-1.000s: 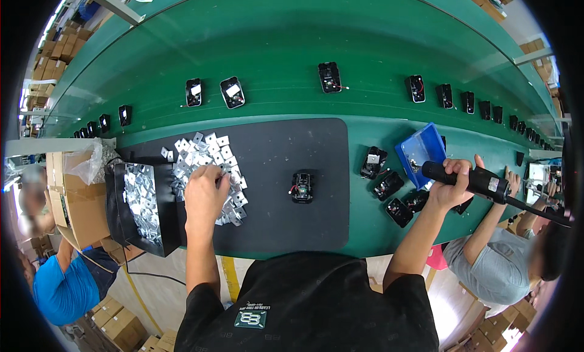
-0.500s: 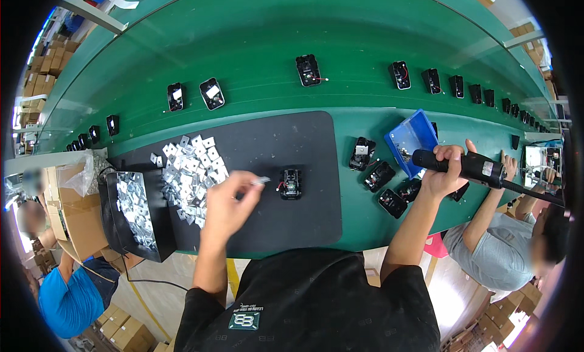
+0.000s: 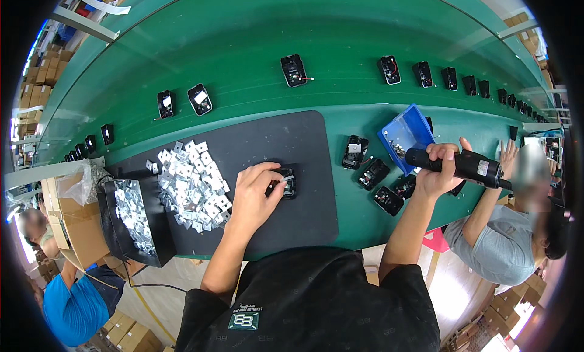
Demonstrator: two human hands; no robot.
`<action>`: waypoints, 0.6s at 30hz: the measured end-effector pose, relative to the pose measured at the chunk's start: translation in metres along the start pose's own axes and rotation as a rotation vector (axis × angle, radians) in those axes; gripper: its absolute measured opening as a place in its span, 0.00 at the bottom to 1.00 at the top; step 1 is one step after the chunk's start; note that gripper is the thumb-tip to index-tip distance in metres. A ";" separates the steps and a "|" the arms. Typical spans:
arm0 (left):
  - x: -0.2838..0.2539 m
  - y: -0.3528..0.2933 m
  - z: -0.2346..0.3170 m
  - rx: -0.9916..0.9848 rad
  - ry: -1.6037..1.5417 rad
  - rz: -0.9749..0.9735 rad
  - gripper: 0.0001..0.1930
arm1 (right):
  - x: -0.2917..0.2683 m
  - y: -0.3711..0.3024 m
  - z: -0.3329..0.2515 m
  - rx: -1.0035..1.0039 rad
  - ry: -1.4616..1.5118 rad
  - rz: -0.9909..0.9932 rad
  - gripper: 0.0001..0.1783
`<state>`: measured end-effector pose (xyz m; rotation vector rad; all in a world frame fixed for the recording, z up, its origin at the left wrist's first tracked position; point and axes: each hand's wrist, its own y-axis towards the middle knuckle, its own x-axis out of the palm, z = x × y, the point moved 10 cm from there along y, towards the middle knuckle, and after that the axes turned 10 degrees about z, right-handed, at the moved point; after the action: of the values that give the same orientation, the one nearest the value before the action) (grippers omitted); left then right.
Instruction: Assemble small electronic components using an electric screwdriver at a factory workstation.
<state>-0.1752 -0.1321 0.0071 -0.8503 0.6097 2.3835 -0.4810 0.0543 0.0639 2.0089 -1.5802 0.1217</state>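
Observation:
My left hand (image 3: 257,192) pinches a small silver metal plate (image 3: 287,178) between thumb and fingers. It holds the plate over a black plastic housing (image 3: 291,191) on the dark mat, covering part of that housing. Whether the plate touches it, I cannot tell. My right hand (image 3: 439,175) is wrapped around a black electric screwdriver (image 3: 473,168), raised above the right part of the bench with its cord trailing to the right. Left of the mat's middle lies a pile of silver plates (image 3: 193,184).
More plates fill a black box (image 3: 163,230) at the left. A blue bin (image 3: 420,124) with small parts stands near several black housings (image 3: 388,200). Further housings line the green belt (image 3: 243,78) behind. A co-worker (image 3: 496,239) sits at the right; another person (image 3: 76,300) is at the left.
My left hand has moved right with the metal plate, from beside the black housing to over it. The right hand still holds the screwdriver in nearly the same place. The view has shifted slightly.

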 end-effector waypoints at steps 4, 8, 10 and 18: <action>0.002 0.002 0.001 -0.018 0.039 -0.015 0.09 | -0.001 0.001 0.001 0.005 0.005 -0.003 0.21; 0.005 0.002 -0.008 -0.172 -0.040 -0.013 0.14 | -0.002 0.001 -0.002 0.004 0.006 -0.008 0.21; 0.008 0.004 -0.005 -0.176 -0.078 -0.036 0.16 | -0.003 0.002 -0.002 0.008 0.010 0.004 0.22; 0.015 0.005 -0.008 -0.220 -0.197 -0.050 0.13 | 0.007 0.003 0.008 0.007 0.009 0.029 0.23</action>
<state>-0.1847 -0.1351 -0.0079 -0.6983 0.2496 2.4805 -0.4835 0.0440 0.0607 1.9883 -1.6058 0.1483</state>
